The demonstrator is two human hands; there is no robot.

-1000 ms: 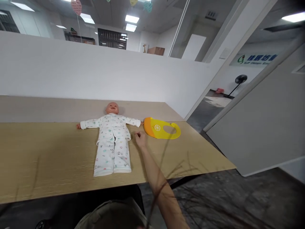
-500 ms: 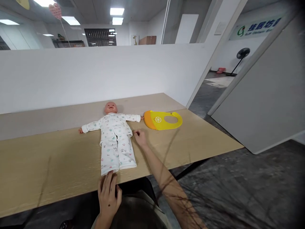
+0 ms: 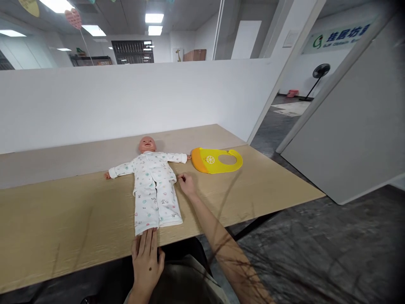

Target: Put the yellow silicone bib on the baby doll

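A baby doll [image 3: 147,145] lies on its back on the table, arms spread to both sides. It wears a white patterned pajama top [image 3: 151,164] and matching pajama pants [image 3: 147,207]. At the table's near edge my left hand [image 3: 147,261] lies flat, palm down, its fingertips at the cuff of one pant leg. My right hand [image 3: 187,184] rests on the table beside the top's hem, with fingers curled in and nothing visible in them. Beyond it is a yellow bib [image 3: 218,160] with an orange pocket, lying flat near the doll's hand.
The wooden table [image 3: 253,185] ends at a low white wall [image 3: 126,101] with glass above. On the right stands a grey panel [image 3: 348,126], with a doorway and a black fan [image 3: 321,71] behind. Dark floor lies below the table's right edge.
My left hand has straightened its fingers, laying them flatter and closer together by the pant cuff. My right hand, the doll and the bib stay in place; the view has shifted slightly.
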